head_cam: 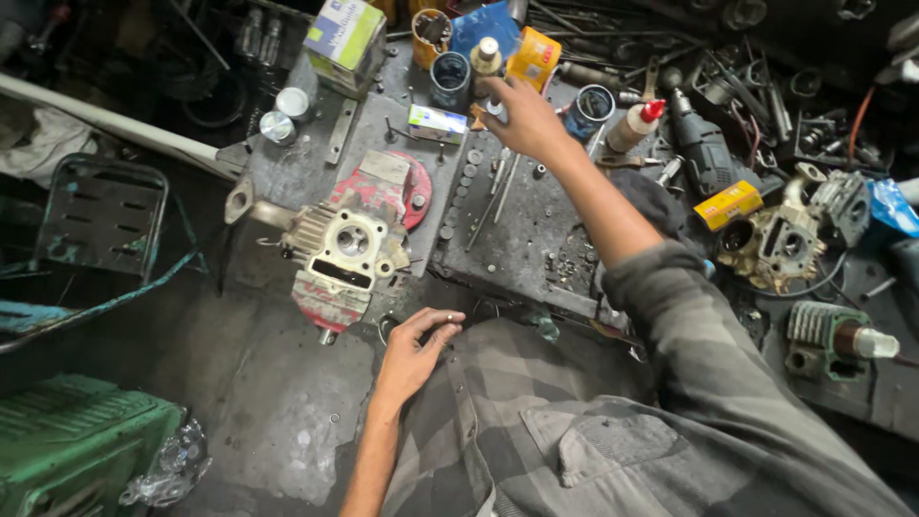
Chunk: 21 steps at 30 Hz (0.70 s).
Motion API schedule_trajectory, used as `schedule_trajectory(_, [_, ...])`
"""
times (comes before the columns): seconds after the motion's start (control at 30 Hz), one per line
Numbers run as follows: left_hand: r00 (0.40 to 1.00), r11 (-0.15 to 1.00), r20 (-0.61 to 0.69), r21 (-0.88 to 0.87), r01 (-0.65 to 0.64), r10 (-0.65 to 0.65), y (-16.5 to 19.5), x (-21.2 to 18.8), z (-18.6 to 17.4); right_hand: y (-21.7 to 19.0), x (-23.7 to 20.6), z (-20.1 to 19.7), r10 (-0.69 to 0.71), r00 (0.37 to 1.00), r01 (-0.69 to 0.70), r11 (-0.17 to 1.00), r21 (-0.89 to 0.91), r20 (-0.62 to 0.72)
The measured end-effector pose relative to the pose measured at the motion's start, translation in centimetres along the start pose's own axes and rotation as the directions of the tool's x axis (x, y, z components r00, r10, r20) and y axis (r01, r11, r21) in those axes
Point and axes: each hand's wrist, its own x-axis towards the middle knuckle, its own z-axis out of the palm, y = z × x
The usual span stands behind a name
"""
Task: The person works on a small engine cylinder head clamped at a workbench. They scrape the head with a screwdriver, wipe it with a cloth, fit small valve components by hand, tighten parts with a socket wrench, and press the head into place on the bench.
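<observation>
Two bare hands are at work over a grimy metal workbench (536, 230). The right hand (522, 120) stretches out to the far side, fingers spread loosely over a small white-capped bottle (486, 59) and closed on nothing that I can see; a small green and white box (437, 123) lies just beside it. The left hand (414, 349) hangs back at the near edge of the bench, fingers curled around a small dark part (446, 328) I cannot make out. An engine cylinder head (347, 251) sits on a red disc between the hands, nearer the left one. Further right lie a drill (704, 144) and a yellow box (729, 204)
</observation>
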Motion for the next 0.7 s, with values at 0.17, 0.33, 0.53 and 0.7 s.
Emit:
schedule_trajectory(0.17, [1.0,1.0,-0.001,-0.015,0.006,-0.006,0.9,-0.7,-0.8,-2.1,4.9,1.1,-0.22,0.975,0.211,0.908,-0.362,0.018])
schedule_trajectory(0.33, [0.998,1.0,-0.056,0.003,0.001,-0.001,0.7,-1.7,-1.7,-2.4,6.8,1.1,-0.135,0.982,0.181,0.876,-0.446,0.132])
schedule_trajectory(0.53, [0.994,0.999,-0.105,-0.038,0.007,-0.011,0.0,-2.3,-2.5,-2.4,7.4,1.1,-0.129,0.974,0.203,0.864,-0.461,0.187])
schedule_trajectory(0.7, [0.995,0.995,-0.095,-0.092,0.026,-0.035,0.5,-2.1,-2.4,-2.5,7.5,0.8,-0.196,0.97,0.241,0.854,-0.462,0.143])
